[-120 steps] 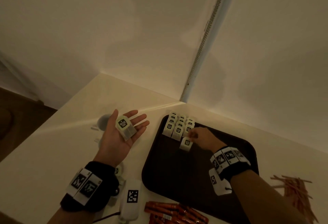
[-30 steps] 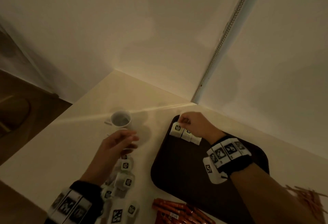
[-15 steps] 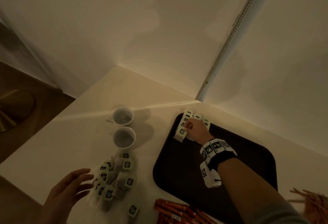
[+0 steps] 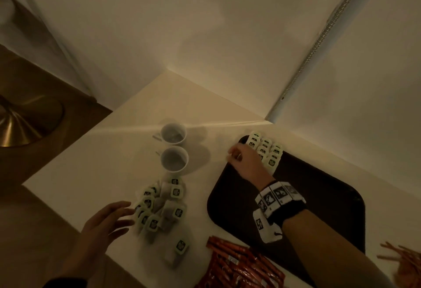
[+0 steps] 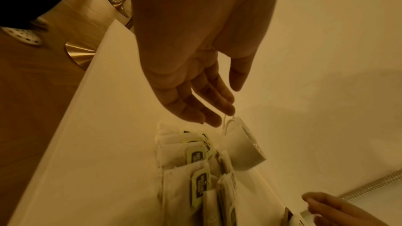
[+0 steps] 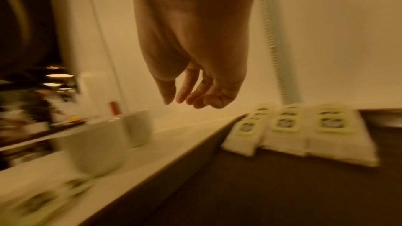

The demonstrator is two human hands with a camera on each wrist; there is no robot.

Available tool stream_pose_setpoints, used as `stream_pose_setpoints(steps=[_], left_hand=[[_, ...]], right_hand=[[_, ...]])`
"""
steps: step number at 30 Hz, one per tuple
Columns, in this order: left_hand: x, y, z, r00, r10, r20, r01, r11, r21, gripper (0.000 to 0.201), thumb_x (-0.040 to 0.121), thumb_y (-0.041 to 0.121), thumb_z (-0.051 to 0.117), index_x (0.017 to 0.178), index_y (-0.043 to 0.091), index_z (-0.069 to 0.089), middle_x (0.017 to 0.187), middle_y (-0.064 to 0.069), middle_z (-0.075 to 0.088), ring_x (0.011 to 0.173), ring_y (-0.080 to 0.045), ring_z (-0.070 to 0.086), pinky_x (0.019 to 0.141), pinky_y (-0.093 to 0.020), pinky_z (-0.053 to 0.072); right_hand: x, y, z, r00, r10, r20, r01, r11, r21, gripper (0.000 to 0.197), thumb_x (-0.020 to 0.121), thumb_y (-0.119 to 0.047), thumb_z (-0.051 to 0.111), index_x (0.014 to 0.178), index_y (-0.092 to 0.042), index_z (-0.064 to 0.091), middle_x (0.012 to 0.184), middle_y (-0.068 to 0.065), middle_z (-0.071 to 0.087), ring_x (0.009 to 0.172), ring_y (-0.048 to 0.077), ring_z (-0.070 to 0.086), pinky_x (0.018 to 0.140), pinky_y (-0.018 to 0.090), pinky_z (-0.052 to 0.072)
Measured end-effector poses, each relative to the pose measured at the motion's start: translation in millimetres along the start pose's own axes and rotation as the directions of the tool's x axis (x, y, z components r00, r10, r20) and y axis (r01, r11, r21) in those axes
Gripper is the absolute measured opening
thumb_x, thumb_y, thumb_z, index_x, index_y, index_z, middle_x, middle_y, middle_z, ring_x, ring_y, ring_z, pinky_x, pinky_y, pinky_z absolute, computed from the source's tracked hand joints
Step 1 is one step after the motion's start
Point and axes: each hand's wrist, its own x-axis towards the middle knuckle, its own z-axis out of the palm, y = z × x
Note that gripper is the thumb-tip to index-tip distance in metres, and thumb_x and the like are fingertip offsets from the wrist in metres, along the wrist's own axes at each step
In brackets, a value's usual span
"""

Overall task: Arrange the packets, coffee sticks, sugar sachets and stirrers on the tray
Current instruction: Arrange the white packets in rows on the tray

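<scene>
A dark brown tray lies on the white table, with tea bag packets set in rows in its far left corner. My right hand hovers over the tray's far left edge beside those rows, fingers loosely hanging and holding nothing. A loose pile of tea bags lies on the table left of the tray. My left hand is at the pile's left side, fingers spread and empty. Red coffee sticks lie near the tray's front edge and wooden stirrers at the far right.
Two white cups stand just beyond the pile, the nearer one close to my left fingertips. A single tea bag lies apart in front of the pile. The table's left edge is right beside my left hand, with walls behind.
My right hand has come off the rows of packets and slid left to the tray's edge. My left hand has moved forward to the pile's side.
</scene>
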Motion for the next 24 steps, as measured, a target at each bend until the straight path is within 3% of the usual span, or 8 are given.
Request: stream_pose_setpoints(steps=[3,6,9,13,17,20,24], left_hand=[[-5.6,-2.6,-2.3,1.000,-0.017,0.026,0.018,0.999,-0.034,0.020,0.098,0.008,0.044,0.103,0.007,0.064,0.097,-0.015,0.067,0.088,-0.033,0.061,0.076,-0.037,0.048],[-10.9,-6.1,-3.6,0.999,-0.013,0.039,0.015,0.999,-0.046,0.021,0.098,0.007,0.044,0.101,0.008,0.064,0.097,-0.015,0.067,0.085,-0.031,0.062,0.076,-0.036,0.049],[-14.6,-10.2,-7.0,0.999,-0.002,0.032,0.004,0.999,-0.044,0.020,0.097,0.007,0.045,0.102,0.009,0.065,0.097,-0.013,0.068,0.086,-0.030,0.063,0.077,-0.036,0.050],[-19.3,-13.2,-12.1,1.000,0.000,0.025,0.001,0.999,-0.045,0.019,0.097,0.010,0.048,0.102,0.009,0.066,0.096,-0.011,0.070,0.085,-0.028,0.065,0.079,-0.037,0.050],[-23.7,-11.3,-8.4,0.999,0.020,0.038,-0.018,0.999,-0.048,0.018,0.097,0.011,0.049,0.101,0.009,0.066,0.092,-0.008,0.071,0.080,-0.023,0.066,0.076,-0.034,0.050],[-23.0,-8.2,-2.8,0.998,0.041,0.048,-0.039,0.998,-0.039,0.017,0.096,0.012,0.052,0.102,0.008,0.066,0.091,-0.008,0.070,0.080,-0.023,0.066,0.077,-0.034,0.050],[-16.4,-2.0,5.0,0.993,0.061,0.103,-0.061,0.998,-0.004,0.017,0.096,0.012,0.051,0.103,0.006,0.066,0.092,-0.006,0.069,0.080,-0.022,0.063,0.075,-0.031,0.050]], right_hand=[[-44.1,-32.7,36.0,0.930,-0.163,0.329,0.157,0.987,0.047,0.027,0.083,-0.026,0.069,0.107,-0.016,0.059,0.102,0.000,0.053,0.088,0.011,0.052,0.076,0.019,0.042],[-70.5,-49.8,72.8,0.861,-0.150,0.486,0.187,0.982,-0.028,0.056,0.079,-0.037,0.072,0.125,-0.014,0.050,0.121,0.003,0.047,0.109,0.016,0.047,0.091,0.027,0.041],[-82.0,-58.6,100.3,0.865,-0.133,0.483,0.204,0.974,-0.098,0.076,0.075,-0.043,0.073,0.135,-0.013,0.039,0.132,0.006,0.039,0.121,0.022,0.037,0.100,0.035,0.038],[-87.2,-61.7,124.5,0.897,-0.128,0.423,0.215,0.963,-0.165,0.086,0.065,-0.054,0.076,0.133,-0.018,0.038,0.130,0.003,0.037,0.119,0.022,0.035,0.096,0.039,0.042],[-87.8,-61.6,137.7,0.926,-0.109,0.361,0.173,0.973,-0.152,0.065,0.068,-0.040,0.078,0.119,-0.018,0.043,0.121,0.004,0.044,0.110,0.022,0.042,0.089,0.035,0.043],[-87.3,-61.9,136.8,0.918,-0.082,0.389,0.125,0.989,-0.085,0.050,0.072,-0.029,0.077,0.109,-0.016,0.046,0.114,0.004,0.050,0.104,0.022,0.048,0.083,0.030,0.042],[-85.4,-59.3,138.9,0.916,-0.074,0.394,0.143,0.978,-0.149,0.051,0.073,-0.027,0.075,0.113,-0.012,0.049,0.117,0.008,0.047,0.107,0.024,0.046,0.087,0.030,0.040]])
